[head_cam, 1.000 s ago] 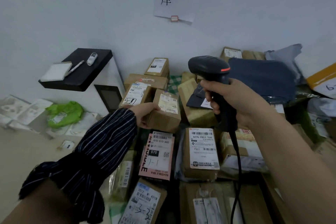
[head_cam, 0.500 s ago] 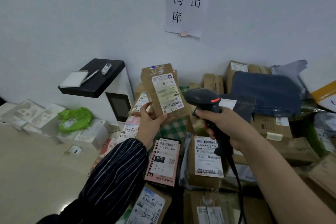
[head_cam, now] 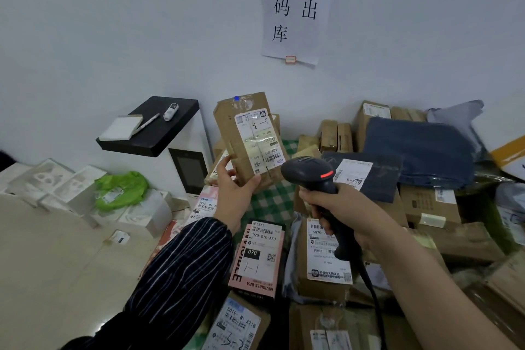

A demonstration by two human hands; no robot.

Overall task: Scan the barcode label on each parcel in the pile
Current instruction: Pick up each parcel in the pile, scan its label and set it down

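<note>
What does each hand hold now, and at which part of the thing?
The left hand holds a cardboard parcel by its lower end. The right hand grips the barcode scanner by its handle.

Left arm wears a dark navy sleeve [head_cam: 181, 273] with thin white stripes; right arm [head_cam: 431, 278] is bare.

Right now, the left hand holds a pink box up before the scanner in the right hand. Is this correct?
Not quite. The head view shows that the box in the left hand is brown cardboard, not pink; a pink box lies flat below it. The right hand does grip the scanner.
</note>
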